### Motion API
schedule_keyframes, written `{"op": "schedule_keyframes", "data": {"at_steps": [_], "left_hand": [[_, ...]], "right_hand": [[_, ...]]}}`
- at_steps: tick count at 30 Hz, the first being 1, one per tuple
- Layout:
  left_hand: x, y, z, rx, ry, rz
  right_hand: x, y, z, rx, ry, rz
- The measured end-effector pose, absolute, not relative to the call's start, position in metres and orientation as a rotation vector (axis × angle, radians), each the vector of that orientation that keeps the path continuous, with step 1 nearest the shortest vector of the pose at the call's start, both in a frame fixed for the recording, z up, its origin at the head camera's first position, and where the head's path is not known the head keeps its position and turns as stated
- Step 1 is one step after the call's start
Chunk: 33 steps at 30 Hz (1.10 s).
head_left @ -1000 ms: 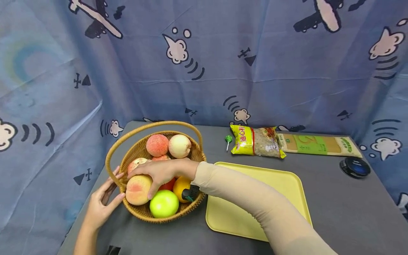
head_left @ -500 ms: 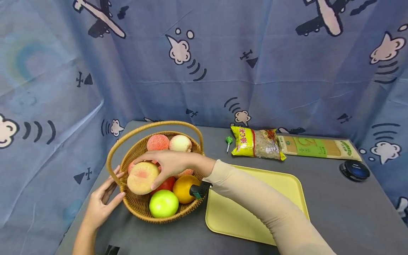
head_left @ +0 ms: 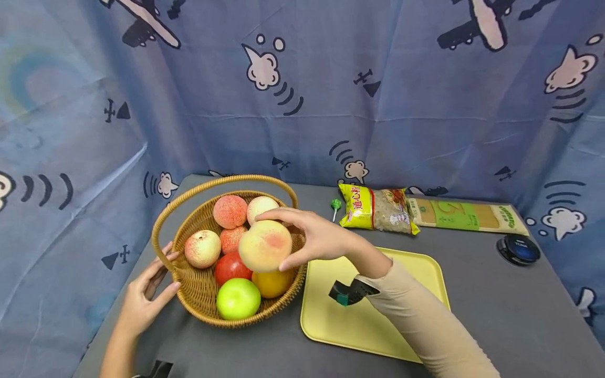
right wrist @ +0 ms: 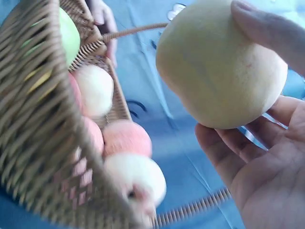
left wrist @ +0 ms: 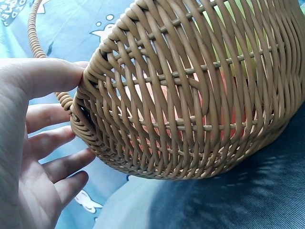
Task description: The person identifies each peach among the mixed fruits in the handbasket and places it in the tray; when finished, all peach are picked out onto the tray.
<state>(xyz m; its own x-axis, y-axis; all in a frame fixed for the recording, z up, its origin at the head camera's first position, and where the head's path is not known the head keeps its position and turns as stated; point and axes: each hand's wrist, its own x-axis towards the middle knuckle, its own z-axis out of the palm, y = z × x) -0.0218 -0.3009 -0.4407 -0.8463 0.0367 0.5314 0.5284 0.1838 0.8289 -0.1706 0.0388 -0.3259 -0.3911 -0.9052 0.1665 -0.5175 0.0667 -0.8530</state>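
My right hand (head_left: 319, 236) grips a large yellow peach (head_left: 266, 245) with a pink blush, thumb on one side and fingers on the other. It is held above the right side of a wicker basket (head_left: 196, 296). At the basket's left rim, by the foot of its arched handle, my left hand (head_left: 142, 302) holds on; in the left wrist view its thumb (left wrist: 57, 76) presses the rim, with the other fingers beyond. Inside lie a green apple (head_left: 238, 299), a red apple (head_left: 232, 268), an orange (head_left: 272, 284), a pale peach (head_left: 202, 249) and several other peaches, some partly hidden.
Right of the basket lies a yellow tray (head_left: 331, 320), partly under my right forearm. Behind it are a lollipop (head_left: 336, 205), a yellow snack-like bag (head_left: 378, 209), a flat noodle pack (head_left: 468, 215) and a round dark tin (head_left: 518, 249). A patterned curtain (head_left: 302, 94) closes the back.
My right hand has lifted the large peach from the basket's left side and carried it rightward, uncovering the pale peach and bare wicker. My left hand stays at the rim.
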Motion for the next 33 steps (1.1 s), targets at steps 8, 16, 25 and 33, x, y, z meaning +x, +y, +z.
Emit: {"op": "schedule_keyframes", "data": {"at_steps": [8, 16, 25, 33], "left_hand": [[-0.022, -0.302, -0.442, -0.551, -2.051, -1.714], [-0.022, -0.301, -0.44, -0.557, -2.05, -1.72], [-0.021, -0.3, -0.441, -0.494, -2.096, -1.723], [-0.02, -0.301, -0.442, -0.46, -2.115, -1.734]], "right_hand": [[-0.163, 0.107, -0.345, -1.201, 1.931, -1.498], [-0.162, 0.156, -0.4, -0.95, 2.142, -1.64], [-0.163, 0.16, -0.461, -0.533, 2.18, -1.715], [-0.165, 0.153, -0.478, -0.441, 2.134, -1.732]]}}
